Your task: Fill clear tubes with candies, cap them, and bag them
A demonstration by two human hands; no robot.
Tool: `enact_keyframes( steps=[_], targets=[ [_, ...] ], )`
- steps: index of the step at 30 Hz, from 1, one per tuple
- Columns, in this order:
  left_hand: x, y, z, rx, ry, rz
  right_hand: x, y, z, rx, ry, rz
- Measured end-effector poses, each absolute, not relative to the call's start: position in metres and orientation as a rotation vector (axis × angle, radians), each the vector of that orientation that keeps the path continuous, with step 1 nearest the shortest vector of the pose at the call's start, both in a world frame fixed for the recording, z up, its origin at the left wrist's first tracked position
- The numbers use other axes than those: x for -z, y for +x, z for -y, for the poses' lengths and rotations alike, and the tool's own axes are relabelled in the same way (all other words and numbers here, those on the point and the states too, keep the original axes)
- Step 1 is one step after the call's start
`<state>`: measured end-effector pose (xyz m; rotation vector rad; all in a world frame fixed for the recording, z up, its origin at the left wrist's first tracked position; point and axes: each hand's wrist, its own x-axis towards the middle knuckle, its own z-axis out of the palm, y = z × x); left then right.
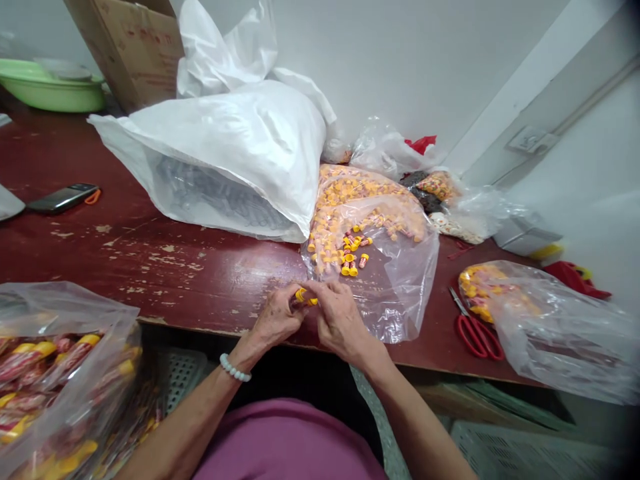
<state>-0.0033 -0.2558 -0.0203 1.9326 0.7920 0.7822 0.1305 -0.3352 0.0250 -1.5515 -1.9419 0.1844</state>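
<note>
My left hand (281,315), with a pale bead bracelet (235,368) on its wrist, pinches a small yellow-capped piece (301,295). My right hand (340,316) meets it at the fingertips, its fingers closed on the same small yellow item, partly hidden by them. Just beyond the hands, a clear plastic bag (395,293) lies open on the dark red table (200,267). Many small yellow-capped pieces fill its far part, and several loose ones (353,257) lie near its mouth.
A large white sack (240,147) of clear plastic pieces stands behind. Red-handled scissors (477,333) and another bag of yellow pieces (483,287) lie right. At left are a phone (63,199), a green basin (50,93), a carton (145,57) and a bag of larger yellow-capped items (40,373).
</note>
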Motion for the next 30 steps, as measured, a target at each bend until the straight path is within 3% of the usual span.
enact_keyframes(
  steps=[3, 7, 15, 20, 26, 30],
  targets=[
    [0.025, -0.004, 0.251, -0.799, 1.855, -0.858, -0.017, 0.164, 0.315, -0.196, -1.588, 1.683],
    [0.033, -0.007, 0.244, -0.831, 1.673, -0.86, 0.002, 0.236, 0.279, 0.071, -1.976, 1.321],
    [0.03, -0.007, 0.244, -0.798, 1.524, -0.851, 0.03, 0.292, 0.265, -0.155, -2.163, 1.148],
    [0.032, -0.002, 0.243, -0.8, 1.565, -0.842, 0.015, 0.262, 0.277, -0.226, -2.002, 1.07],
    [0.029, 0.003, 0.248, -0.76, 1.764, -0.856, -0.019, 0.151, 0.306, -0.488, -1.325, 1.15],
    [0.019, 0.002, 0.254, -0.776, 1.838, -0.801, -0.021, 0.111, 0.319, -0.442, -1.313, 1.323]
  ],
)
